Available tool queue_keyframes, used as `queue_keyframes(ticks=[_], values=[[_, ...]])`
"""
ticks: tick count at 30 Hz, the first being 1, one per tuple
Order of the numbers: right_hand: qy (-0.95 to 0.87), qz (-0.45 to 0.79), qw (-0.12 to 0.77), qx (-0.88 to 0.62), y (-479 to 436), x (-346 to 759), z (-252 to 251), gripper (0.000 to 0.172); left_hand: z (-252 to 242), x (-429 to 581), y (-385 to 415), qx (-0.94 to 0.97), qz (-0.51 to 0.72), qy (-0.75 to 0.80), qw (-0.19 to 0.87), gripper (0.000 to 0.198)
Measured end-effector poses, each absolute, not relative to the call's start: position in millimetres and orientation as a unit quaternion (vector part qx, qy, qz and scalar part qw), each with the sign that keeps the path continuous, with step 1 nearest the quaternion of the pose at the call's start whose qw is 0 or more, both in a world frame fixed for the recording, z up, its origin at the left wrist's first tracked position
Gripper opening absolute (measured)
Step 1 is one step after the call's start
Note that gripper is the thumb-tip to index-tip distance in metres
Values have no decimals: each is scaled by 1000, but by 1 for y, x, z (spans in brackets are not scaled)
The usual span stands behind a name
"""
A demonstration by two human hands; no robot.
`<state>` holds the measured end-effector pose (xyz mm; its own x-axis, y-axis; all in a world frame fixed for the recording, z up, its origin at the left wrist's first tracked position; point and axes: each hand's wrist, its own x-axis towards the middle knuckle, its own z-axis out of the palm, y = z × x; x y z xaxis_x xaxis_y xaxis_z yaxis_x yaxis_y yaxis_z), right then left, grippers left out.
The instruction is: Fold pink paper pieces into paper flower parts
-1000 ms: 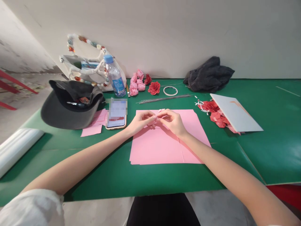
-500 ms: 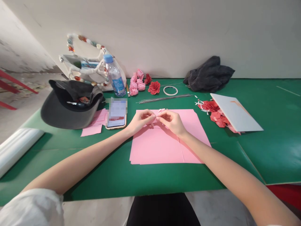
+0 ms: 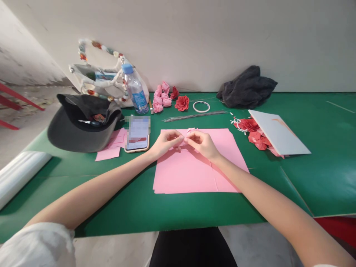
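Observation:
Both hands meet over the far part of a stack of pink paper sheets (image 3: 186, 172), their thumbs and index fingertips pinched almost together. My left hand (image 3: 167, 142) is closed on a small piece of pink paper, mostly hidden by the fingers. From the other side my right hand (image 3: 204, 144) pinches the same piece. Just behind the fingertips shows a folded bit of pink paper (image 3: 191, 130); whether it joins the held piece I cannot tell. A smartphone (image 3: 138, 134) with a lit screen lies left of my left hand.
Behind the sheets lie thin wires (image 3: 194, 116), a roll of tape (image 3: 201, 106), pink paper flowers (image 3: 161, 98) and a red paper flower (image 3: 181, 103). A bottle (image 3: 139, 96), bag (image 3: 97, 81) and cap (image 3: 83, 129) stand left. Right are a white board (image 3: 280, 133) and dark cloth (image 3: 247, 89).
My hands stay nearly in place, with only a slight shift of the fingertips. The whole view has moved a tiny bit.

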<state>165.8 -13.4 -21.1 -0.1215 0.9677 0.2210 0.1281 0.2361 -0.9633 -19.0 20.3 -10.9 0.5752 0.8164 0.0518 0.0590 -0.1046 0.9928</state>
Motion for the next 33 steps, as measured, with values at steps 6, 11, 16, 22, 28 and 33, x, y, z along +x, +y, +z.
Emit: queue_keyframes(ticks=[6, 11, 16, 22, 28, 33], values=[[-621, 431, 485, -440, -13, 166, -20, 26, -11, -19, 21, 677, 325, 318, 579, 29], [-630, 429, 478, -436, -14, 166, -20, 28, -11, -19, 21, 678, 319, 319, 580, 28], [-642, 421, 468, -437, -14, 165, -21, 29, -12, -20, 23, 679, 315, 302, 590, 26], [-625, 455, 465, -431, -13, 164, -22, 30, -12, -18, 21, 675, 320, 304, 591, 27], [-612, 483, 454, -431, -15, 166, -20, 29, -10, -15, 19, 681, 328, 309, 577, 31], [-631, 422, 507, -408, -14, 169, -21, 17, -11, -16, 24, 664, 326, 317, 593, 35]])
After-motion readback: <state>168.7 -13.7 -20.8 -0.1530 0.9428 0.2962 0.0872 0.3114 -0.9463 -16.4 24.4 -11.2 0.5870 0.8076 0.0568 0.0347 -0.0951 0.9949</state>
